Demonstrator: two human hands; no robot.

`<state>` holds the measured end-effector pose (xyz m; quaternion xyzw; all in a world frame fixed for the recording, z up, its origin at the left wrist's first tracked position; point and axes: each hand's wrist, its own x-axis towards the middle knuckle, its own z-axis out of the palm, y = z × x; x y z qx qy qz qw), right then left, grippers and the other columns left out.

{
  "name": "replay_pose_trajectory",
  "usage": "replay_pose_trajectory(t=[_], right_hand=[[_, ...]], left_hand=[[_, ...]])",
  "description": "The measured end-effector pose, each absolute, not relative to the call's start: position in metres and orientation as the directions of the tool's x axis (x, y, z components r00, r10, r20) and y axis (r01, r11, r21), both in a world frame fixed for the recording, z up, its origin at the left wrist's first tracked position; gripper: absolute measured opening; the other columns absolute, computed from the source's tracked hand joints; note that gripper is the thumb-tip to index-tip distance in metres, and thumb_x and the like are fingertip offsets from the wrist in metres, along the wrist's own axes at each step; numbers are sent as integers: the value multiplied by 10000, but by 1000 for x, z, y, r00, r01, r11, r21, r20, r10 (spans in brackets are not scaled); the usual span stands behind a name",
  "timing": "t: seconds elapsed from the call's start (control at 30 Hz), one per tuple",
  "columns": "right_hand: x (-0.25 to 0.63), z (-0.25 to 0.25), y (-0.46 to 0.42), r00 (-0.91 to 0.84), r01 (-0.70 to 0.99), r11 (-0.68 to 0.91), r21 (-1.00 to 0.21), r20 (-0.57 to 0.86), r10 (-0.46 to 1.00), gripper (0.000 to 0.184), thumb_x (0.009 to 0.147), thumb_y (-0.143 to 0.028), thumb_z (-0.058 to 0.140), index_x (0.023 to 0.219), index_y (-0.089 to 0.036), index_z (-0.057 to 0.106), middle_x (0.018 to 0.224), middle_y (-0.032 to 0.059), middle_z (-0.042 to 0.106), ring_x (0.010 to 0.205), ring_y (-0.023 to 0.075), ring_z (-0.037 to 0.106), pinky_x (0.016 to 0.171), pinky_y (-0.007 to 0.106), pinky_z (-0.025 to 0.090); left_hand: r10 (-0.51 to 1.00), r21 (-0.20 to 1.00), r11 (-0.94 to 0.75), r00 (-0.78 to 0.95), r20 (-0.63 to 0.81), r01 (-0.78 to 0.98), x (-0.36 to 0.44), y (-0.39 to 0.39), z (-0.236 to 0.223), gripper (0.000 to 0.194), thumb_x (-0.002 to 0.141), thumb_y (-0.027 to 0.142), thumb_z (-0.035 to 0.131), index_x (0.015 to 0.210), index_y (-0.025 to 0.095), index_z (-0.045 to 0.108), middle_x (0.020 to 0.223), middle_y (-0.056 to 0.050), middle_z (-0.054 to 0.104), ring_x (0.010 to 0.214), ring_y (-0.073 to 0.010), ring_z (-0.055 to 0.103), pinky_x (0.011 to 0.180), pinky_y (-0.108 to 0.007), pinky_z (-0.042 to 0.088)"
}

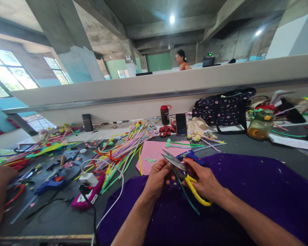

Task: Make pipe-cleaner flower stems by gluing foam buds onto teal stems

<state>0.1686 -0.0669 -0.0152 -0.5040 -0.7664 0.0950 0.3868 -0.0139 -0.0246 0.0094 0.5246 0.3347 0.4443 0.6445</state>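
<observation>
Over a dark purple cloth (241, 184), my left hand (156, 179) pinches a green pipe cleaner (187, 196), whose long tail hangs down to the right. The part inside my fingers is hidden. My right hand (205, 177) grips scissors (197, 194) with yellow handles. Their blades point up and left across my left fingertips and look slightly parted. Just behind my hands, a blue glue gun (192, 156) lies by a pink sheet (146, 155). Small green pieces (151, 160) and green pipe cleaners (182, 144) rest on that sheet.
A pile of coloured pipe cleaners (128, 143) spreads left of the sheet. Nearer are a magenta power strip (88, 196), cables and another blue glue gun (50, 184). Another person's arm (0, 188) enters at left. Behind stand a phone (181, 124), bottle (165, 115), bag (218, 109) and jug (260, 126).
</observation>
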Motion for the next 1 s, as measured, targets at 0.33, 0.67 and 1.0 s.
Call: replay_pose_trajectory(t=[0.33, 0.67, 1.0], right_hand=[[170, -17, -66, -188, 696, 493, -522, 530, 827, 617, 695, -335, 636, 1254, -181, 426, 1141, 112, 591, 861, 216, 621, 766, 332, 492], [168, -12, -67, -56, 448, 377, -811, 396, 917, 537, 673, -331, 669, 1163, -203, 490, 795, 16, 625, 643, 152, 571, 616, 268, 467], [140, -1, -63, -102, -341, 85, -936, 127, 987, 550, 612, -340, 732, 1074, -225, 456, 708, -38, 550, 424, 46, 436, 366, 154, 348]], left_hand=[[926, 972, 61, 377, 30, -225, -15, -23, 11, 197, 722, 336, 625, 768, 146, 599, 562, 19, 576, 419, -48, 487, 357, -134, 296], [917, 957, 95, 398, 22, -273, -18, -23, 16, 193, 733, 338, 614, 780, 150, 603, 683, -10, 625, 444, -43, 492, 355, -136, 282], [893, 932, 122, 447, 47, -341, -8, -30, 16, 191, 683, 316, 658, 786, 157, 684, 871, -57, 618, 749, -150, 564, 660, -231, 429]])
